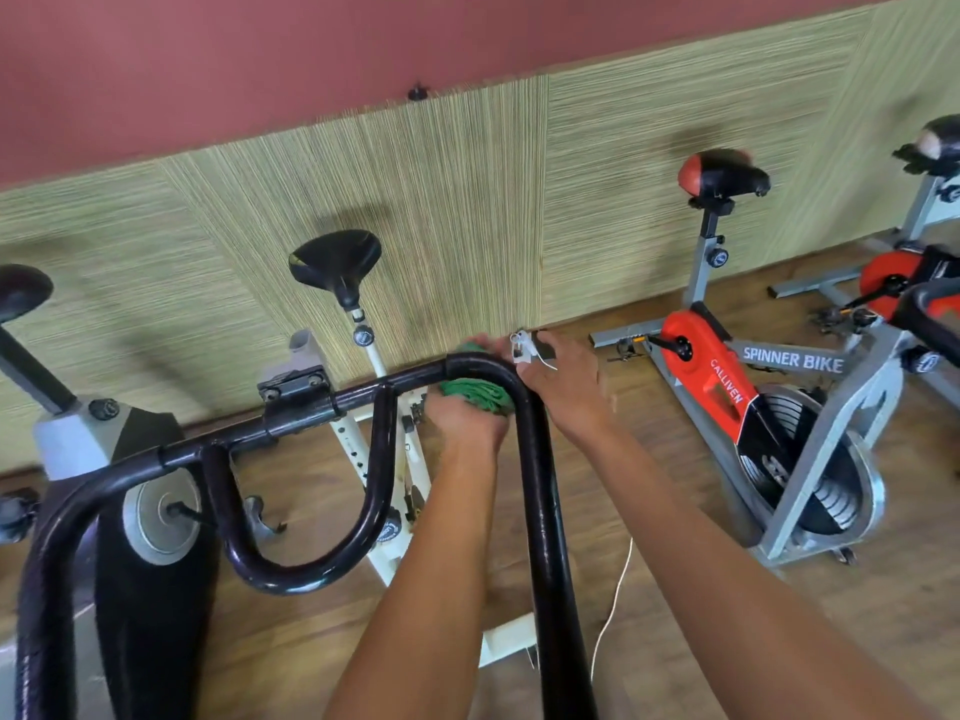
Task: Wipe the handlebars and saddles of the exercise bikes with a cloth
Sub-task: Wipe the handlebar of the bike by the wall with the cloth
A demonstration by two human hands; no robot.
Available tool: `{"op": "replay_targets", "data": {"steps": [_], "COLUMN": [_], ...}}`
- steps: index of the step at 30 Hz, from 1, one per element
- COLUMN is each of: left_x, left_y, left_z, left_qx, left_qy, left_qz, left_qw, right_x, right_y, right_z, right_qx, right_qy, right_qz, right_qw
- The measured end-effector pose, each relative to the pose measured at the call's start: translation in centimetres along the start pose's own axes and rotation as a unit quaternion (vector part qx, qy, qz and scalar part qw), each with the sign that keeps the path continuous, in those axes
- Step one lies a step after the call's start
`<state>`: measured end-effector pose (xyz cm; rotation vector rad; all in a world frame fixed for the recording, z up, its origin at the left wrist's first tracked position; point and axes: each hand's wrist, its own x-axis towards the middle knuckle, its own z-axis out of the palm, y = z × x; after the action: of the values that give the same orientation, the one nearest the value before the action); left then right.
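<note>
The left grip (467, 418) clenches a crumpled green cloth (475, 394) against the black handlebar (540, 485) bend, the right grip (563, 389) relaxed beside it, the bar's right arm running toward the viewer.

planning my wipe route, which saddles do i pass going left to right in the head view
dark saddle at the left edge → black saddle on the white bike → red-and-black saddle on the spinner bike → saddle at the right edge

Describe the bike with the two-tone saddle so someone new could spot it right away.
Look along the straw-coloured wall panel to the right of the hands. The bike there has a grey frame lettered SPINNER BIKE and an orange-red cover. Its saddle is black with an orange-red end, unlike the all-black saddle to its left.
</note>
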<state>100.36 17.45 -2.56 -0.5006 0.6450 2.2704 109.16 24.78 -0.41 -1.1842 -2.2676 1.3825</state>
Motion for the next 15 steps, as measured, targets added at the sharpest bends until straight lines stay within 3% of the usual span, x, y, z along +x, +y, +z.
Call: {"op": "replay_targets", "data": {"steps": [3, 6, 10, 15], "left_x": [0.5, 0.1, -0.8, -3.0], "left_y": [1.2, 0.8, -1.1, -1.5], "left_z": [-0.3, 0.2, 1.1, 0.4], "left_qx": [-0.068, -0.017, 0.093, 0.279], "left_qy": [0.009, 0.026, 0.030, 0.041], "left_qz": [0.057, 0.064, -0.028, -0.124], "left_qw": [0.996, 0.997, 0.995, 0.951], "right_x": [-0.2, -0.5, -1.6, -1.6], "right_y": [-0.1, -0.3, -1.0, -1.6], "right_z": [0.2, 0.0, -0.8, -1.3], "right_qx": [0.019, 0.032, -0.006, -0.031], "right_qy": [-0.004, -0.017, -0.034, -0.049], "right_qz": [0.011, 0.026, 0.033, 0.018], "right_qw": [1.000, 0.999, 0.999, 0.998]}}
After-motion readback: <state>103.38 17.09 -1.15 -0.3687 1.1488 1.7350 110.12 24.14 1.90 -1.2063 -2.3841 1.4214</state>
